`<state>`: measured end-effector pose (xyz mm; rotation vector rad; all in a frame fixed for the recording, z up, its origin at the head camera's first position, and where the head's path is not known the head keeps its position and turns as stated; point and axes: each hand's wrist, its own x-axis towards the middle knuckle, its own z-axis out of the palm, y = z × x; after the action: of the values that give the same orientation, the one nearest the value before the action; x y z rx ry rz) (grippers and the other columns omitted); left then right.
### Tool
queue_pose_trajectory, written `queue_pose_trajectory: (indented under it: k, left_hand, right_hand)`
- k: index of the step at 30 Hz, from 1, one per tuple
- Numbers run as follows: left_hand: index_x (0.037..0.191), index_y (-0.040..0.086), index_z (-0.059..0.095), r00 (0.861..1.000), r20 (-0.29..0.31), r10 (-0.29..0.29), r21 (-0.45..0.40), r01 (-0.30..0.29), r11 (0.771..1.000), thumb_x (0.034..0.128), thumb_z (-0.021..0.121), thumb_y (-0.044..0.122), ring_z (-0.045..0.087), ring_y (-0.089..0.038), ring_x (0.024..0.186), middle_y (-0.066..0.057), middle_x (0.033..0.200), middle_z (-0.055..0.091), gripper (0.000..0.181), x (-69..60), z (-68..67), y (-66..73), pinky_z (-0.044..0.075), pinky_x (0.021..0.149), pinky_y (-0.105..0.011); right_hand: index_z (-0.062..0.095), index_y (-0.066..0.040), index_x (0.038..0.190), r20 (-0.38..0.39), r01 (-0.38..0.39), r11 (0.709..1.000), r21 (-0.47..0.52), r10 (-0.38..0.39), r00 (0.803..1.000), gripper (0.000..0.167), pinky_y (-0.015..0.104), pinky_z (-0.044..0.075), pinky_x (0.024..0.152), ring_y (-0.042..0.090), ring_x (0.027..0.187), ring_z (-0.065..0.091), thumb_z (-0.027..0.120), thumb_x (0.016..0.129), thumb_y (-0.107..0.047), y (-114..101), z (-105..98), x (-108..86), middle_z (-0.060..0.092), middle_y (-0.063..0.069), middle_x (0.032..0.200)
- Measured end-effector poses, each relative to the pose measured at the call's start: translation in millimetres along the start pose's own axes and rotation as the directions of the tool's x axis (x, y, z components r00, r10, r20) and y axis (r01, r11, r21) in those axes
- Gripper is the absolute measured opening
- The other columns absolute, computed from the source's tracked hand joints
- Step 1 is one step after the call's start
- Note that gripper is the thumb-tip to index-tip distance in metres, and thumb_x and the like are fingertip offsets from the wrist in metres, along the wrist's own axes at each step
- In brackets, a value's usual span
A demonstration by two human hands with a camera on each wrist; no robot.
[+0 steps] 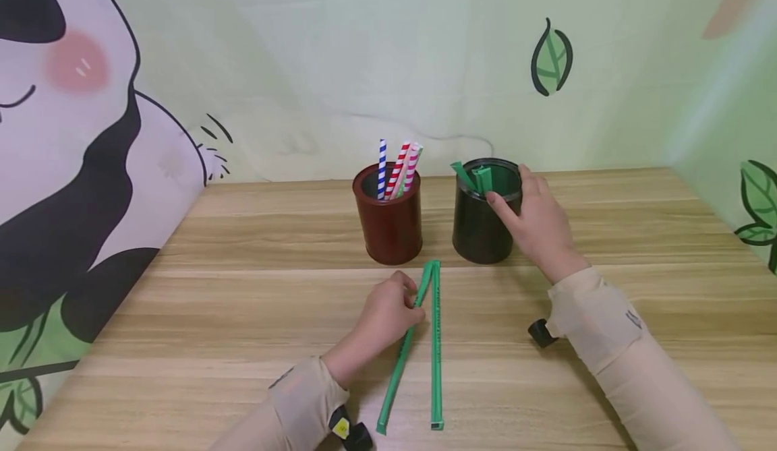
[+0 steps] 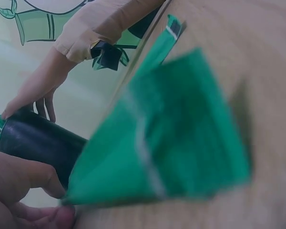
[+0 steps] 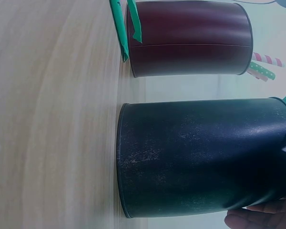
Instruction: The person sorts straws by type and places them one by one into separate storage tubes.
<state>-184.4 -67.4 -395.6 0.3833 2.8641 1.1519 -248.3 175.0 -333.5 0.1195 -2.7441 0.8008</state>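
Note:
In the head view my left hand [image 1: 382,309] pinches a long, thin green wrapped straw [image 1: 394,377] around its upper half, low over the table. A second green wrapped straw [image 1: 436,350] lies just right of it, and their far ends meet. The held straw's flat wrapper end [image 2: 181,138] looms blurred in the left wrist view. At the black cup [image 1: 479,228], my right hand [image 1: 540,222] grips the right side of the rim, thumb in front and fingers behind. Green wrapper ends [image 1: 482,180] stick out of this upright cup. My right fingertips [image 3: 238,222] show at the cup's side.
Left of the black cup stands a dark red cup [image 1: 391,228] holding several striped and dotted paper straws [image 1: 397,171]. Behind both rises a pale green wall [image 1: 340,53] with a painted panda and leaves. The table [image 1: 212,316] has a wood-grain top.

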Motion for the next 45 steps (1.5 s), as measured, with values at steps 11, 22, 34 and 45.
queue_pose_trajectory:
  k: [11,22,34,45]
  left_hand:
    - [0.102,-0.006,0.067,0.995,-0.017,0.096,-0.044,-0.097,0.994,0.0742,0.07,-0.002,0.053,-0.01,0.067,-0.007,0.073,0.063,0.028,5.1,-13.6,1.1,0.046,0.064,-0.02]
    - [0.108,-0.002,0.061,0.998,-0.042,0.047,-0.17,-0.054,0.984,0.0789,0.062,-0.005,0.058,-0.016,0.075,-0.009,0.085,0.059,0.03,4.2,-40.6,16.7,0.051,0.068,-0.026]
    - [0.117,0.002,0.05,0.987,-0.09,0.137,-0.28,-0.157,0.947,0.0871,0.06,-0.003,0.058,-0.022,0.087,-0.014,0.101,0.058,0.032,9.7,-76.0,36.2,0.052,0.076,-0.027]
    - [0.117,-0.002,0.045,0.821,-0.453,0.346,-0.216,-0.478,0.851,0.0895,0.059,-0.005,0.061,-0.026,0.088,-0.019,0.098,0.06,0.031,33.9,-103.0,69.2,0.058,0.077,-0.037]
  right_hand:
    - [0.018,0.004,0.15,-0.017,0.013,1.0,-0.012,-0.013,1.0,0.089,0.062,0.04,0.103,0.045,0.128,0.043,0.036,0.094,-0.063,2,0,0.2,0.034,0.029,0.146]
    - [0.018,0.005,0.15,-0.012,0.019,1.0,-0.016,-0.019,1.0,0.089,0.061,0.039,0.104,0.045,0.13,0.042,0.036,0.095,-0.062,1,0,0.9,0.033,0.029,0.147]
    - [0.018,0.005,0.15,-0.013,0.017,1.0,-0.004,-0.017,1.0,0.088,0.06,0.039,0.104,0.044,0.131,0.042,0.037,0.095,-0.062,1,5,1.5,0.033,0.028,0.148]
    - [0.018,0.005,0.15,-0.021,0.016,1.0,-0.002,-0.016,1.0,0.088,0.06,0.038,0.105,0.044,0.132,0.041,0.037,0.095,-0.061,1,1,2.7,0.032,0.028,0.149]
